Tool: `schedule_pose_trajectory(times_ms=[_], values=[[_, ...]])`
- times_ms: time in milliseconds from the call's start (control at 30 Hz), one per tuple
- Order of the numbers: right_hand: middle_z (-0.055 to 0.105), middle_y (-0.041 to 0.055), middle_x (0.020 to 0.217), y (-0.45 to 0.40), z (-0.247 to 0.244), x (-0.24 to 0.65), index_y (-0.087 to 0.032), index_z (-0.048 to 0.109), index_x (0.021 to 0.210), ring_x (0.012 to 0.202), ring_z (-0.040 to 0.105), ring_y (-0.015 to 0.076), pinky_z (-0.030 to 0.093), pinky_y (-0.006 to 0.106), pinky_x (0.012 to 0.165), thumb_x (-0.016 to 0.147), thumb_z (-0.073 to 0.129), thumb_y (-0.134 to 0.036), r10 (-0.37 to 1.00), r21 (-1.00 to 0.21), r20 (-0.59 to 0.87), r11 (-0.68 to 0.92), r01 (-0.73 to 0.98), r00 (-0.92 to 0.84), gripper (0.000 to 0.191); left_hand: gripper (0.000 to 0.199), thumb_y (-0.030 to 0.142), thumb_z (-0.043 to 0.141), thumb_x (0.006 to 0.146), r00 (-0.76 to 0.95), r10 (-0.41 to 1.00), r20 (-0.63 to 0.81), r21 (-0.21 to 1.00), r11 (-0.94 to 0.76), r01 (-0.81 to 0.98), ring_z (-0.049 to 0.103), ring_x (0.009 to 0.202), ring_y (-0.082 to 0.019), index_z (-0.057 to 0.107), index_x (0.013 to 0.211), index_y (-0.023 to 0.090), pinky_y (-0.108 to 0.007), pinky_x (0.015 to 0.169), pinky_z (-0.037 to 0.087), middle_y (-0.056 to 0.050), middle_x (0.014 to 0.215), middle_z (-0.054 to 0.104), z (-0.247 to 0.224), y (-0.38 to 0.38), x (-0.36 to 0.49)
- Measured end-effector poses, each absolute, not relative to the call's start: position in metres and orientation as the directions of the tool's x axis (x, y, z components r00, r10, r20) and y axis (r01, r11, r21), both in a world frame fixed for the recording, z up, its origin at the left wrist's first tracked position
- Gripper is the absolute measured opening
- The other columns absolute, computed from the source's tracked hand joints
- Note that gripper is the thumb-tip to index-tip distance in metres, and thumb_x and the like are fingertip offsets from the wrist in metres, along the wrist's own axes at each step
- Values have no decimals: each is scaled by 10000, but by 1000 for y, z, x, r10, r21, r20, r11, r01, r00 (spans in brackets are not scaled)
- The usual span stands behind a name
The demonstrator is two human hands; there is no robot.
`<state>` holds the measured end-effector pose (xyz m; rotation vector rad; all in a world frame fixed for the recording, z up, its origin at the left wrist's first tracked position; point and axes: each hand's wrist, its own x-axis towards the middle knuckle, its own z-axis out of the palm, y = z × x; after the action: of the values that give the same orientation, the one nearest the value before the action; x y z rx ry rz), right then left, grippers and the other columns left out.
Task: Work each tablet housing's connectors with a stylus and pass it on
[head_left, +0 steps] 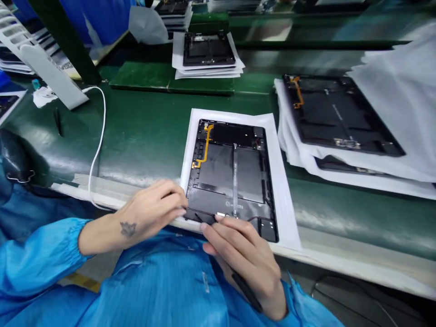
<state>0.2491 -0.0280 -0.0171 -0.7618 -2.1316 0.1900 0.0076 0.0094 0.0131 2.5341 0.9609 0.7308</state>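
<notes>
A: Quick, far left first. What's on the desk?
B: Green mat top, w/ a white cable looping down to the near edge, prob kept off the work area. Thin black pen lies beside it, well clear of the hands.

A: Left hand?
B: Comes in over a blue sleeve, fingers curled, tips at the lower-left edge of the tablet back housing. Looks like it's steadying the unit, but can't tell if it's really gripping.

A: And the housing?
B: Lies flat, open side up, on a white paper sheet, near the desk's front edge. Sheet prob protects it from the mat. Yellow flex cable runs along its upper-left side. Bottom edge sits close to the front, so not much room on that side.

A: Right hand?
B: Closed around a black stylus, fingertips on the housing's bottom edge. Stylus end sticks out toward the body, away from the parts.

A: Far right?
B: Another housing on a pile of white sheets, partly under loose white film. Gap between it and the hands is open, so there's room to move that way.
</notes>
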Motion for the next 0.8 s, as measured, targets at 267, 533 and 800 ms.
schedule_pose_trajectory(times_ms=[267,533,800], values=[[743,55,899,-33,-10,243,-132,684,1169,877,682,165,607,346,852,947,597,-68,656,-445,645,739,505,-392,248,61,174,561,1002,586,716,380,461,-696,551,569,896,-156,611,1036,164,-274,779,492,-47,980,613,0,-3,23],[697,102,982,-27,-4,245,-104,626,1199,982,644,214,535,373,838,994,446,-55,660,-419,639,730,540,-395,277,47,168,579,996,532,813,239,704,-522,482,543,797,-111,600,958,187,-237,705,433,6,873,570,13,4,25],[623,45,813,-10,-7,224,-156,615,918,726,482,158,347,322,661,957,434,1,708,-460,579,693,555,-404,242,80,175,648,958,455,845,281,720,-499,482,594,859,-124,646,1037,183,-246,745,480,-15,926,633,22,3,24]])
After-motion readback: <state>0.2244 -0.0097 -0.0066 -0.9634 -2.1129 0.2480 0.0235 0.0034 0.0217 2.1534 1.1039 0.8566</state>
